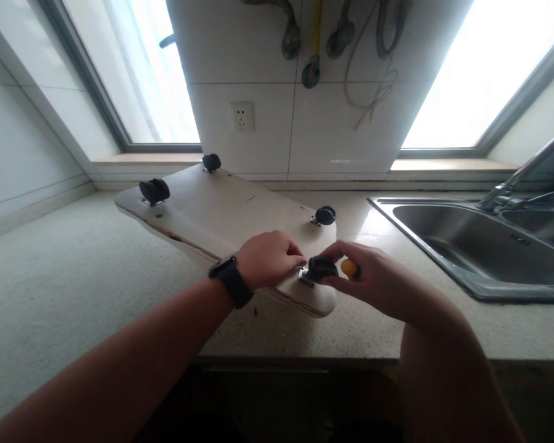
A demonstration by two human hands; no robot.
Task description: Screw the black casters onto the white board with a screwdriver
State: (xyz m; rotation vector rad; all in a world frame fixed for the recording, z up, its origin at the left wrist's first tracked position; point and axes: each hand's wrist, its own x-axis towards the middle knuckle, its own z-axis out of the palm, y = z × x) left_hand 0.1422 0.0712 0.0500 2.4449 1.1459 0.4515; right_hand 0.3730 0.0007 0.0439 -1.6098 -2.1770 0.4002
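Observation:
A white board (249,212) lies on the counter with black caster wheels on its upper face. My right hand (373,274) has its thumb and fingers around the near-right caster wheel (322,269). Beside that palm shows an orange, rounded end of a tool with some black (349,268); the rest of it is hidden. My left hand (272,258) rests over the board with thumb and fingertips pinched together at the caster's metal plate (306,278). Anything between those fingertips is too small to make out. A black watch is on the left wrist.
Other casters stand at the board's far-right (325,215), far-left (211,162) and left (154,190) corners. A steel sink (443,246) with a faucet (498,195) is at the right. Behind are a tiled wall with a socket (242,117), pipes, and windows. The counter's front edge runs below my hands.

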